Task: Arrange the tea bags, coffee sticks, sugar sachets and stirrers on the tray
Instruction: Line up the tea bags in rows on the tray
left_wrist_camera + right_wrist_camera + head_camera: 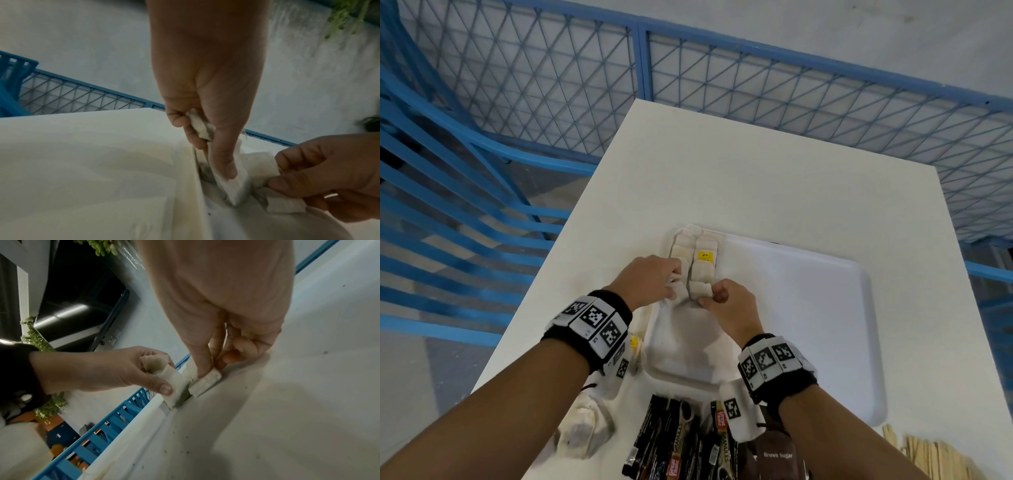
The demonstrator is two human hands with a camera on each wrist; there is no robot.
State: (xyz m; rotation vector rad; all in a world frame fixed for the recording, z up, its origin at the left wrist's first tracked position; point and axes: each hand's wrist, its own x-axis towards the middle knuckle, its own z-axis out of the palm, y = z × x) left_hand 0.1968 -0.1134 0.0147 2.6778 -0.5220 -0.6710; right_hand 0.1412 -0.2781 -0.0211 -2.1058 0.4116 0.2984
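left hand [650,279] pinches a tea bag [236,183] at the tray [825,308] left wall — spare bags curled in its palm | right hand [729,303] pinches the neighbouring bag [205,382] | hands close, not touching | two tea-bag rows [697,255] run lengthwise away from both hands — left nearer the rim

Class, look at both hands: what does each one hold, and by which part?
Each holds a tea bag at the tray's left edge. The left hand grips its tea bag along the upper part; the right hand pinches its tea bag by the near end.
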